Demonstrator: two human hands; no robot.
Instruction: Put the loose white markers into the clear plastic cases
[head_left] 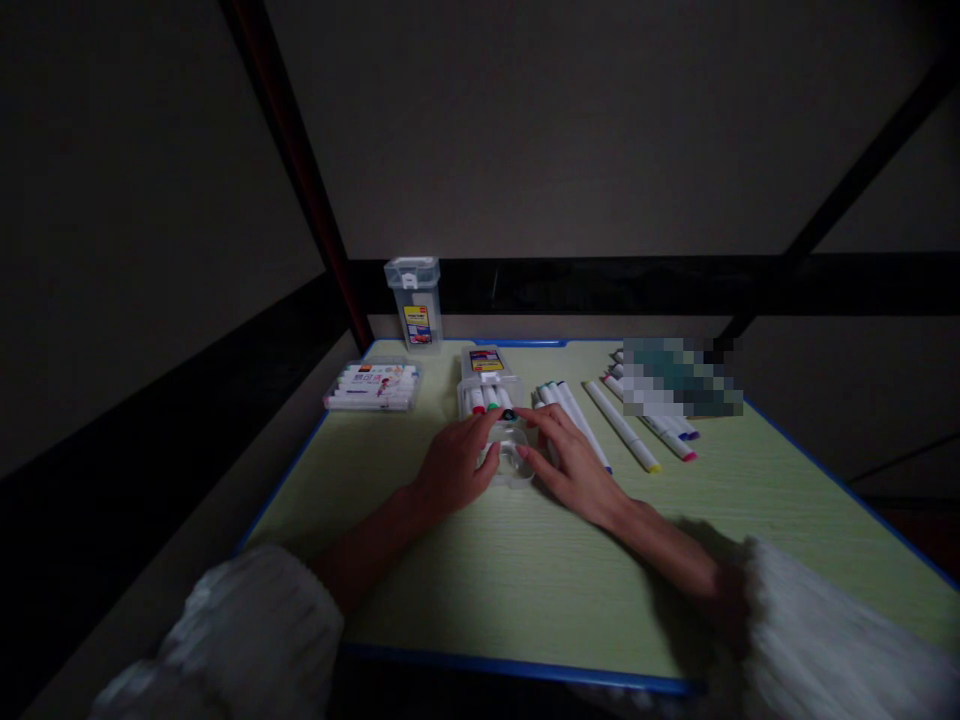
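a pale green table (450, 580) with blue edging lies beneath everything. white fluffy sleeves (247, 630) end below bare wrists. the left hand (454, 462) and right hand (574, 465) come in from the near side, angled toward each other, backs up and fingers curled. on each, thumb and index finger stand apart, the index tips near each other; whether any fingertip touches plastic, i cannot tell.

a tall clear box (418, 315) stands upright at the far left. the open case (491, 380) lies on its side mid-table, just beyond the hands, long axis running away from the person, mouth facing them. its clear lid (511, 478) lies nearer, between the hands. a flat pack (375, 388) of markers lies left. loose markers (622, 425) slant at right. in the case, red, green and dark caps (478, 403) point toward the person.
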